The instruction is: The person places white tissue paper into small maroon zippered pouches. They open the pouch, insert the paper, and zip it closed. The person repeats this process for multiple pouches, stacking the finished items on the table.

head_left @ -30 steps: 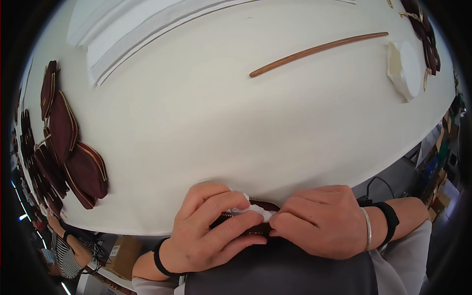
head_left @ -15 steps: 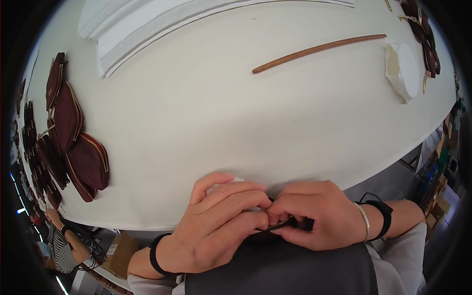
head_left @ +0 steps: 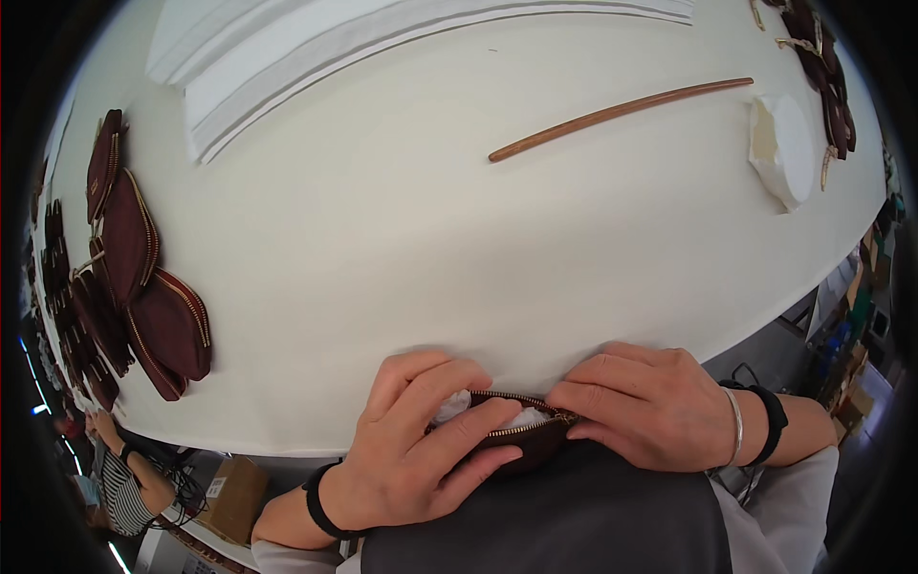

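Note:
A small dark burgundy zip pouch (head_left: 535, 444) is held at the table's near edge, its gold-toothed zip undone and its mouth gaping. Crumpled white stuffing, perhaps paper (head_left: 529, 418), shows inside the mouth. My left hand (head_left: 406, 445) curls around the pouch's left end, fingers over the rim, with more white material under them. At the right end, by the end of the zip, my right hand (head_left: 655, 407) pinches the pouch between thumb and fingers. The fingertips' undersides are hidden.
Burgundy pouches (head_left: 167, 325) lie grouped at the left, others (head_left: 832, 96) at the far right. A wooden stick (head_left: 612, 117) and a white wad or roll (head_left: 786, 158) rest beyond my hands. White folded sheets (head_left: 287, 86) lie at the back. Another person's arm (head_left: 143, 483) shows lower left.
My right hand has moved right, to the pouch's end. The pouch's mouth has come into view, showing white stuffing. My left fingers have shifted along the rim.

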A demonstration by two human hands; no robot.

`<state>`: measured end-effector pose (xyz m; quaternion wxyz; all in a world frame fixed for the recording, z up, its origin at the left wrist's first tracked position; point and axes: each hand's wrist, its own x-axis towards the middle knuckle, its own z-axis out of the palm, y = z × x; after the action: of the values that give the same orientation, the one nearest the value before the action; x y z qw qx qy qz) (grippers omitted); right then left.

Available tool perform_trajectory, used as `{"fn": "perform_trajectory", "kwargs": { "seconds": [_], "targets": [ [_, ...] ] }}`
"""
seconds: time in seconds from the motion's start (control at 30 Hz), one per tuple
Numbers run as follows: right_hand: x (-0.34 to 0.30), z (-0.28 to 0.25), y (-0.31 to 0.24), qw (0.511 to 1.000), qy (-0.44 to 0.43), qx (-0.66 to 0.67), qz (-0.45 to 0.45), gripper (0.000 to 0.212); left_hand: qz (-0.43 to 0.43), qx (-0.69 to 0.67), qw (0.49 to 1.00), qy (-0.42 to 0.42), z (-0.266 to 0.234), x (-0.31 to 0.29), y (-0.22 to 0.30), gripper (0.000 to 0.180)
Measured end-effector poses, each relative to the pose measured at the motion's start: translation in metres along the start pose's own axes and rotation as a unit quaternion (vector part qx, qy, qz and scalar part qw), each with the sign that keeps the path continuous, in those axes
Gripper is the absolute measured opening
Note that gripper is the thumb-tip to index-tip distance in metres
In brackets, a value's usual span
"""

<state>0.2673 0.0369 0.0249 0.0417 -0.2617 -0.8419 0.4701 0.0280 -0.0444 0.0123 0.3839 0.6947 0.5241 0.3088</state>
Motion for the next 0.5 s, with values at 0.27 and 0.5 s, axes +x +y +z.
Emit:
{"fn": "perform_trajectory", "kwargs": {
  "seconds": [0.27,0.5],
  "targets": [
    [0.006,0.001,-0.002,0.987,-0.003,-0.144,-0.068,0.014,0.023,-0.007,0.999,-0.023,0.004,-0.002,-0.011,0.024],
    [0.014,-0.001,-0.001,0.987,-0.013,-0.139,-0.081,0.01,0.031,-0.006,0.999,-0.029,0.005,-0.002,-0.01,0.025]
  ]
}}
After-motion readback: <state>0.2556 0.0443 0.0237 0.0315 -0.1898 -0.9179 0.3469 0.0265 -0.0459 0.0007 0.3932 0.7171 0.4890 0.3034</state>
